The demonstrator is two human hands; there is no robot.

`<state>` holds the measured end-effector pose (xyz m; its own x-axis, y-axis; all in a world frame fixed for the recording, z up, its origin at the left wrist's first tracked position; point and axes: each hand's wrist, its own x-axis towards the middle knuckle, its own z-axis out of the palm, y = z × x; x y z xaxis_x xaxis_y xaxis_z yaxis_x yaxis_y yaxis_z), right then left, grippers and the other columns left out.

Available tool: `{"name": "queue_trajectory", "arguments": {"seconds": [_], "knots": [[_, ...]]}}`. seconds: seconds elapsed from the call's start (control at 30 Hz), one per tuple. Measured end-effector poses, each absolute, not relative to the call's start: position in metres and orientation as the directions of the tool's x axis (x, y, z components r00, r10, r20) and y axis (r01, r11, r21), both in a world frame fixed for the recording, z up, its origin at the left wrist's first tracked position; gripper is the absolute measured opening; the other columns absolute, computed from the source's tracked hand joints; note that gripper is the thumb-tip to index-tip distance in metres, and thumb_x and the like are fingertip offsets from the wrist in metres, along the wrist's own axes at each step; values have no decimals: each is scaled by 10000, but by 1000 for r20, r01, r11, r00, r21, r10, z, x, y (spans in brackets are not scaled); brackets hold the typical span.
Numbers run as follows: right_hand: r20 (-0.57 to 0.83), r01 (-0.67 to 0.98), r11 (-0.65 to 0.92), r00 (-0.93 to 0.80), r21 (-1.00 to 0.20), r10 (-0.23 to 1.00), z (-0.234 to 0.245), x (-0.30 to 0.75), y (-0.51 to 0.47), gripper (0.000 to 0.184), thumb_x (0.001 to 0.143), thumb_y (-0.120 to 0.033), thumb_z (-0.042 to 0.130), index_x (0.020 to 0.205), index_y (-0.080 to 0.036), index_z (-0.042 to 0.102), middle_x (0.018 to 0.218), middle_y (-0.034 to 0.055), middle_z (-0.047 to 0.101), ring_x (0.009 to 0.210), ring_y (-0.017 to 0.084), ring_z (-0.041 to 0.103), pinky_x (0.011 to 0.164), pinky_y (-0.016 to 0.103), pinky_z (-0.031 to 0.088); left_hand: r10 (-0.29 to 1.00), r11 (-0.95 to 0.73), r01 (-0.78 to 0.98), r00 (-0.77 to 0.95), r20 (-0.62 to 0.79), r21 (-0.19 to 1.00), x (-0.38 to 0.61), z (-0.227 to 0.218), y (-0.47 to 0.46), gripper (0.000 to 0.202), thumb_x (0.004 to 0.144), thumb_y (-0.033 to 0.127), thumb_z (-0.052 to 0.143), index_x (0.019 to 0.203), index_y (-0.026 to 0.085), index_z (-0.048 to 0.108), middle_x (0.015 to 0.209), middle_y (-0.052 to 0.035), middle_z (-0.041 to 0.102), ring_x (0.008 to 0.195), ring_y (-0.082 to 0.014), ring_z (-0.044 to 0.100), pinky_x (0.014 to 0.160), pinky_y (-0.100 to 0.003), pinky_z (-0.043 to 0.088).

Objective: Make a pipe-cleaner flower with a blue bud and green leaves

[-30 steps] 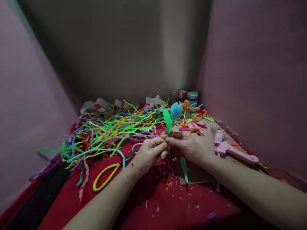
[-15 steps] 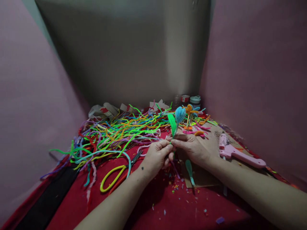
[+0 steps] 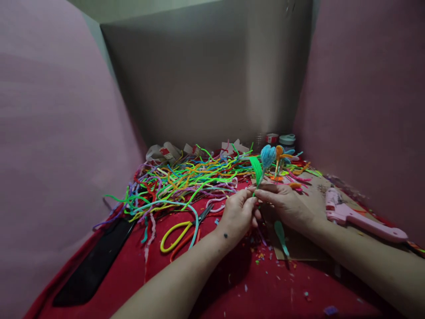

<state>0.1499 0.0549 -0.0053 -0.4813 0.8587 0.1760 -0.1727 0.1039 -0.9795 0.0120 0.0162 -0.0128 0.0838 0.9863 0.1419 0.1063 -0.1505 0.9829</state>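
Observation:
A pipe-cleaner flower point(image 3: 268, 156) with a blue head and a bright green leaf point(image 3: 256, 169) stands upright between my hands. The fingers of my left hand point(image 3: 239, 212) are closed in a pinch at its green stem. Closed too, my right hand point(image 3: 285, 201) pinches the stem from the other side, just below the leaf. My fingers hide most of the stem. Beneath my right hand, a teal leaf-shaped piece point(image 3: 281, 238) lies on a brown board point(image 3: 299, 254). Scissors point(image 3: 176, 235) with yellow and red-orange handles lie left of my left forearm.
A tangle of coloured pipe cleaners point(image 3: 186, 177) spreads over the red cloth point(image 3: 133, 283). At right rests a pink glue gun point(image 3: 361, 221); behind stand an orange flower point(image 3: 279, 155) and a jar with a pale lid point(image 3: 287, 141). A black strip point(image 3: 96, 261) lies at left.
The whole scene has shifted to the right in view as the camera turned left. Both hands keep the same pinch on the flower's stem.

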Motion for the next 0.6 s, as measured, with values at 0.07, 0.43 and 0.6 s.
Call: {"name": "queue_trajectory", "arguments": {"seconds": [0.07,0.43,0.6], "knots": [[200,-174,134,-450,-976,870,-8,149,55,212,721,-353,680,686,-159,602,663,-7,569,606,111,507,570,249,394,984,-167,100,75,160,981,12,-12,16,110,828,276,438,786,187,485,495,62,540,330,-64,457,340,-154,329],[300,-147,265,-335,-953,893,-8,147,54,189,685,-330,699,654,-157,631,691,-8,563,714,123,496,677,258,387,961,-277,181,40,274,944,9,-12,15,110,826,236,476,762,177,543,529,48,528,378,-58,434,401,-173,336],[277,-163,230,-400,-959,874,-11,149,56,184,736,-339,668,698,-163,628,703,-10,565,668,111,486,637,249,397,939,-343,222,48,341,913,10,-12,15,123,832,221,472,781,175,574,532,46,505,447,-60,422,457,-172,341]]}}
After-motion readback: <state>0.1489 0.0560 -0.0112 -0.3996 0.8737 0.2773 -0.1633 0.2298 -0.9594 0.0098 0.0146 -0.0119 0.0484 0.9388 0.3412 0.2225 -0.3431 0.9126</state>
